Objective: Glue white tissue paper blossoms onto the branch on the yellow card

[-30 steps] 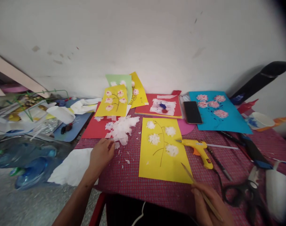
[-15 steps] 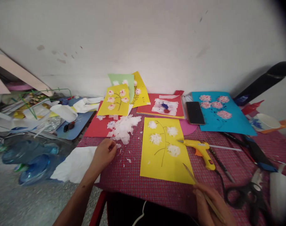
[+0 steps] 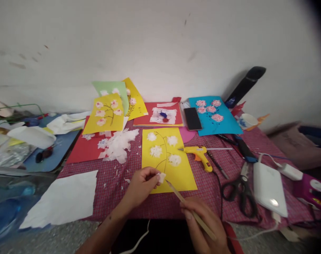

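My left hand (image 3: 144,185) pinches a small piece of white tissue paper (image 3: 161,177) over the lower left part of a yellow sheet (image 3: 183,176). Drawn stems and several white paper blossoms (image 3: 156,151) show on that sheet. In my right hand (image 3: 202,222) is a thin pale wooden stick (image 3: 177,194), gripped like a pen, its tip close to the tissue piece; whether they touch I cannot tell. Left of the sheet lies a heap of torn white tissue (image 3: 120,144). A yellow hot glue gun (image 3: 198,153) rests with its nozzle over the sheet's right edge.
Right of me are black scissors (image 3: 239,194), a white power bank (image 3: 270,190) and a paper cup (image 3: 247,121). A phone (image 3: 192,119) lies near a blue flower sheet (image 3: 223,128). Finished yellow cards (image 3: 103,116) lean at the back left. White paper (image 3: 67,201) overhangs the table's left edge.
My left hand has moved right from beside the tissue heap to the yellow sheet, now with a tissue piece. My right hand has brought the stick's tip leftward to it. The view has turned right.
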Tool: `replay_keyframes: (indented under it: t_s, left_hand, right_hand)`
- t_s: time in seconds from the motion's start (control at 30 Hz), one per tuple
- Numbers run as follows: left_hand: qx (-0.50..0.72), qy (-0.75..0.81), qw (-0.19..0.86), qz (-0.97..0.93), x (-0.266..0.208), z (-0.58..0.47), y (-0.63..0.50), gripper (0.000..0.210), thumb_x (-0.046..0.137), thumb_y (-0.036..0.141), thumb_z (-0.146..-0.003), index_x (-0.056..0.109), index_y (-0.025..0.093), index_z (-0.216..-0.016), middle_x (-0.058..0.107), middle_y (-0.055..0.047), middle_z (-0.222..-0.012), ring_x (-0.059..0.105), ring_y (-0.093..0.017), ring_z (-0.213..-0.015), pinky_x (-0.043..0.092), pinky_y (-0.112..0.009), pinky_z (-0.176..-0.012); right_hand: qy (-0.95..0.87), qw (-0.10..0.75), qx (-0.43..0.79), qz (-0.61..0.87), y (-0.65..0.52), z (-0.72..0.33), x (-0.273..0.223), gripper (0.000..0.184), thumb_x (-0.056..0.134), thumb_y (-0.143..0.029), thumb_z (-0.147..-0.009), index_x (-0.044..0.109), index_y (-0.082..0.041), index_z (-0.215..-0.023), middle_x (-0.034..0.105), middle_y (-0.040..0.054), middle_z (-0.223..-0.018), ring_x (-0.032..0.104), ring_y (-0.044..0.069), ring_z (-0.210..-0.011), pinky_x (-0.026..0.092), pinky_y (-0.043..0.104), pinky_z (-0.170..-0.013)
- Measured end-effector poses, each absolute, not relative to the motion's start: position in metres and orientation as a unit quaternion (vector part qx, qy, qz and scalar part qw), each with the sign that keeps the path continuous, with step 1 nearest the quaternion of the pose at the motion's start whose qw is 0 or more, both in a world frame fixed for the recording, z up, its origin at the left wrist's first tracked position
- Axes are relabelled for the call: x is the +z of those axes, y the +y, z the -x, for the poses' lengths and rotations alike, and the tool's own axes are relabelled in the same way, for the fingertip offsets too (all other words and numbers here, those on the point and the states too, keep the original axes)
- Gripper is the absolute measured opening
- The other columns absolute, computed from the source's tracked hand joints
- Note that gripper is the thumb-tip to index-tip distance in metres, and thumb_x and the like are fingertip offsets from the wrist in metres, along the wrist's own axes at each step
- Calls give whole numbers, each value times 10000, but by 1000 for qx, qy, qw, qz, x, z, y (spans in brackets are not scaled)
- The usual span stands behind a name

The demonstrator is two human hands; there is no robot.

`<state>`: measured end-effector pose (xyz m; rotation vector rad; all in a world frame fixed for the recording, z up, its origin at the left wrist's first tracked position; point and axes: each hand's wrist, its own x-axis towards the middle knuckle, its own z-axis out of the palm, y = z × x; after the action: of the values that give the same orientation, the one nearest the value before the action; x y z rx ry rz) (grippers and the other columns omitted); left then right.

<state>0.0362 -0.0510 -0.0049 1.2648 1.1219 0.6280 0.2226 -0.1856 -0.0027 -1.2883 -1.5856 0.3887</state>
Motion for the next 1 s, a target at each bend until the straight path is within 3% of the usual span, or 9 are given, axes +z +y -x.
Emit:
replay_keyframes:
  t_s: [0.33, 0.53, 0.83, 1.0]
  left_hand:
    - [260, 460, 634, -564, -8, -52, -59, 143, 626, 286, -852, 683, 156, -874, 669, -7, -753, 602, -126, -690, 471, -242, -664]
    - [214, 457, 614, -606, -9, -61, -59, 133, 620, 254, -833, 700, 164, -889, 694, -22, -816, 623, -144, -749, 483, -250, -697]
    - [162, 414, 494, -747, -11, -90, -49, 267, 552, 205, -867, 699, 198, -1090, 727, -54, -1017, 669, -188, -896, 529, -325, -836]
    - [163, 356, 419, -819, -11, -98, -54, 401, 508, 116, -849, 632, 195, -1222, 664, -76, -1233, 619, -204, -1116, 495, -372, -986]
  right_hand:
    - [-630, 533, 211, 525, -178, -222, -15, 270, 508, -58, -895, 620, -201, -1094, 686, 61, -925, 685, 186, -852, 564, 287, -752]
    - [-638, 540, 180, 518, -179, -233, -16, 264, 523, -45, -884, 629, -190, -1076, 692, 58, -885, 685, 180, -813, 563, 282, -728]
    - [-611, 529, 129, 575, -166, -258, -39, 249, 579, -77, -900, 645, -220, -1093, 721, 42, -899, 694, 158, -768, 558, 262, -697]
    - [-612, 519, 114, 585, -156, -265, -41, 243, 581, -91, -905, 647, -218, -1101, 731, 60, -942, 707, 176, -817, 577, 284, -740]
